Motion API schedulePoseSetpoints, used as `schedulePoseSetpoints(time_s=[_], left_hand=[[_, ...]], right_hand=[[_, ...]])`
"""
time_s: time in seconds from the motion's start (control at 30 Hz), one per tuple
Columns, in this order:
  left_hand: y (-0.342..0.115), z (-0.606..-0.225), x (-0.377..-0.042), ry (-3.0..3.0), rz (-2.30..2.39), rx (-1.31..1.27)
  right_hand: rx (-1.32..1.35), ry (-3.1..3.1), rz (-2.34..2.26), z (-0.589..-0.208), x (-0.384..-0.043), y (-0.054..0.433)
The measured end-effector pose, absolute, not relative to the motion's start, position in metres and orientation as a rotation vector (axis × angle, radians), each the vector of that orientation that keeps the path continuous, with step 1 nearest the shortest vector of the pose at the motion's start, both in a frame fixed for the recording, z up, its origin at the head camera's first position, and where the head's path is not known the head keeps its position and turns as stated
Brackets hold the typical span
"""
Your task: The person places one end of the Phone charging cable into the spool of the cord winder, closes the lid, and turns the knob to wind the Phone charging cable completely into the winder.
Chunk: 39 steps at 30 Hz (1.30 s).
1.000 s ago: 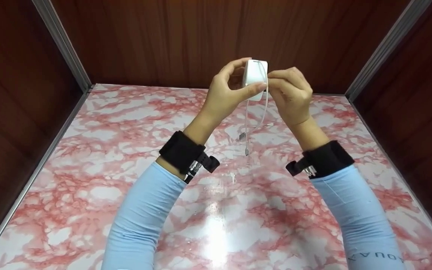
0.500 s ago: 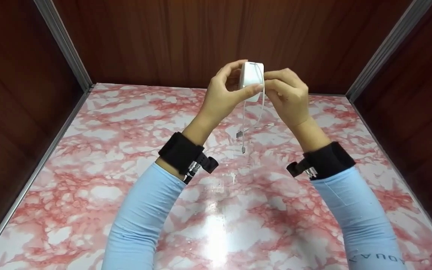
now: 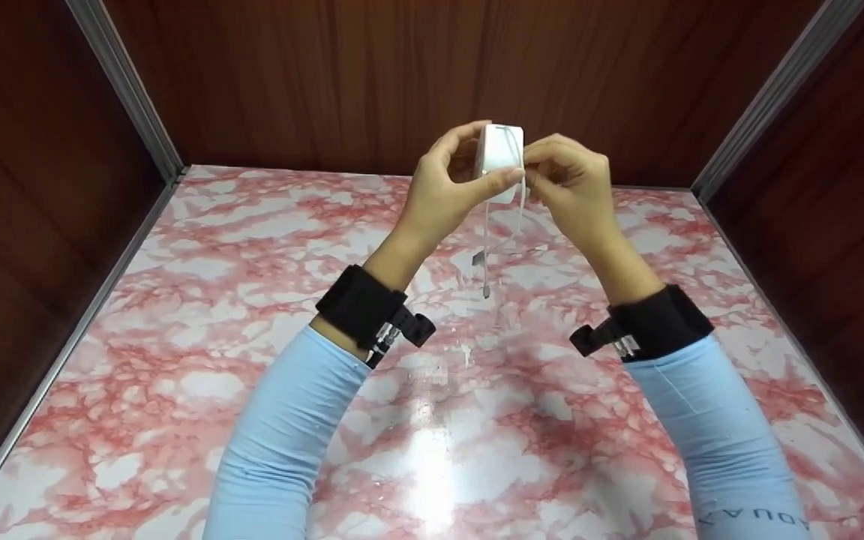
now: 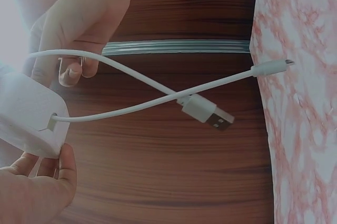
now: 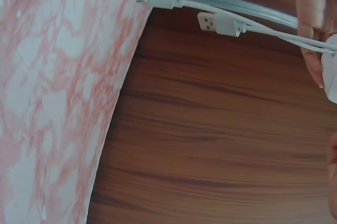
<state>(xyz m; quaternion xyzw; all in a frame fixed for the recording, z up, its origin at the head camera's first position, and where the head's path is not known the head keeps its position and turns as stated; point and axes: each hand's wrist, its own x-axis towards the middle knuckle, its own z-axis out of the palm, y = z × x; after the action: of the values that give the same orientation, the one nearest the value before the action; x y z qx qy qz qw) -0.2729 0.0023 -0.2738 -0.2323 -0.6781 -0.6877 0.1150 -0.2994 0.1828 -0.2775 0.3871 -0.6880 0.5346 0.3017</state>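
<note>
Held up near the back wall is a small white box-like device (image 3: 502,148) with rounded corners; its exact kind is unclear. My left hand (image 3: 439,180) grips it, thumb on the near face and fingers behind. A white USB cable (image 4: 121,109) comes from a slot in the device and dangles below it. One end carries a USB-A plug (image 4: 208,112), the other a small micro-USB-like plug (image 4: 271,68). My right hand (image 3: 578,184) is at the device's right side with fingers bent, fingertips against or very near it. What those fingertips hold is hidden.
Below the hands lies a red-and-white marbled table (image 3: 252,225). Dark wood-grain panels (image 3: 312,82) stand at the back and both sides, with metal corner posts (image 3: 128,82). Black straps with small cameras (image 3: 361,307) are on both wrists.
Both hands and the device have shifted slightly left. My right fingers have changed their bend at the device's side. The hanging cable ends have risen a little and the loop looks narrower.
</note>
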Motion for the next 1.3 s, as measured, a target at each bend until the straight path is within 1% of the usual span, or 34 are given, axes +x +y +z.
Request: schedulePoseSetpoints(time_s=[0.17, 0.5, 0.73, 0.97, 1.07, 1.3], left_hand=[[0.002, -0.274, -0.273, -1.982, -2.016, -0.697], [0.002, -0.274, -0.273, -1.989, -2.007, -0.693], [0.002, -0.275, -0.273, -1.975, -2.020, -0.689], [0.003, -0.275, -0.273, -1.950, -2.059, -0.691], [0.003, -0.274, -0.272, -1.948, -2.059, -0.699], [0.005, -0.273, -0.271, -1.972, -2.061, -0.713]], right_hand=[[0.953, -1.871, 1.587, -0.275, -0.298, 0.183], [0.923, -1.831, 1.876, -0.273, -0.296, 0.178], [0.902, -1.827, 1.891, -0.273, -0.296, 0.176], [1.025, -1.804, 1.765, -0.279, -0.298, 0.181], [1.043, -1.767, 1.631, -0.282, -0.299, 0.181], [1.001, -1.461, 0.920, -0.286, -0.303, 0.176]])
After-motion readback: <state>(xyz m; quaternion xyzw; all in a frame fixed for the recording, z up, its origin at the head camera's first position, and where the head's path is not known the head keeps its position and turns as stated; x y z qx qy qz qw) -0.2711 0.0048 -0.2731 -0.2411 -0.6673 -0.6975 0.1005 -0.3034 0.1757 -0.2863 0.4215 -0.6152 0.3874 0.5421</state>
